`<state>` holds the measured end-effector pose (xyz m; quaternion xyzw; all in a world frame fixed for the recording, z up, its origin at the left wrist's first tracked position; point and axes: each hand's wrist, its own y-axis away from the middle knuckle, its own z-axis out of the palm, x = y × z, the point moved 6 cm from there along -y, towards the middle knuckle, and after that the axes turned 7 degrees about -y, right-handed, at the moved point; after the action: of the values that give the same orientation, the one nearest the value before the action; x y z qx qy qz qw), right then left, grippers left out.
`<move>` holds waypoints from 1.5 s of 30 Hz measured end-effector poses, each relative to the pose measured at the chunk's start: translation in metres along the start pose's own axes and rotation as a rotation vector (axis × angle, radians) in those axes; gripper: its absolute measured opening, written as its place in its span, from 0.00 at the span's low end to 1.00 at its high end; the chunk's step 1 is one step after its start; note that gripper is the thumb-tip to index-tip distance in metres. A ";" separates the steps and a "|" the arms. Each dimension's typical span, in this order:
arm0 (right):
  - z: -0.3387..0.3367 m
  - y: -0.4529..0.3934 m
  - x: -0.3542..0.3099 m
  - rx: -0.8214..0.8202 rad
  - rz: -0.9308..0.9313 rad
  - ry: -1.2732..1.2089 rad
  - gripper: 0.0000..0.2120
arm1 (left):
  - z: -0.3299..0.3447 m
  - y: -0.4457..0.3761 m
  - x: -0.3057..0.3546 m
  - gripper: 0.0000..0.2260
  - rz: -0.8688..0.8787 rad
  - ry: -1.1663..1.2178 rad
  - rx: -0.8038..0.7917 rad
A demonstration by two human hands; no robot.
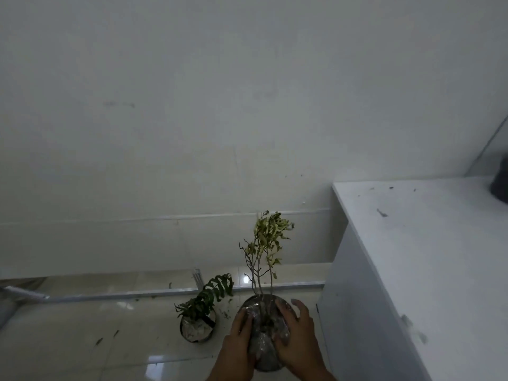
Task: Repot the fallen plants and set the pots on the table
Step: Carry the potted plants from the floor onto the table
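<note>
I hold a dark, plastic-wrapped pot (264, 350) between both hands, low above the floor. My left hand (237, 345) grips its left side and my right hand (298, 334) covers its right side and rim. A thin-stemmed plant with yellow-green leaves (268, 240) stands upright out of this pot. To the left, a second pot (196, 329) sits on the floor with a dark green fern (211, 294) leaning to the right. The white table (428, 257) stands to the right, its top higher than the held pot.
Bits of soil and leaf litter lie on the glossy tiled floor (96, 339) and on the table top. A white wall (192, 119) fills the background. A dark object (500, 182) sits at the table's far right edge.
</note>
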<state>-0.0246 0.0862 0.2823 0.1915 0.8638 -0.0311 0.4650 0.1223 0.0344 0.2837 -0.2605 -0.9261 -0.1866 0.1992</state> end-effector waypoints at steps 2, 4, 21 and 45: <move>-0.030 0.010 -0.037 0.044 0.006 -0.024 0.35 | -0.038 0.013 0.022 0.35 0.035 -0.024 0.024; -0.053 0.011 -0.069 0.035 -0.013 -0.028 0.35 | -0.072 0.021 0.040 0.34 0.069 -0.017 0.054; -0.306 0.033 -0.254 0.468 -0.128 -0.035 0.31 | -0.301 0.013 0.258 0.36 0.452 -0.126 0.153; -0.555 -0.012 -0.069 0.420 0.128 -0.460 0.30 | -0.171 -0.115 0.526 0.28 0.394 -0.005 0.111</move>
<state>-0.4343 0.1834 0.6510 0.3253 0.6968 -0.2217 0.5996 -0.3080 0.0805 0.6465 -0.4258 -0.8665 -0.0923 0.2438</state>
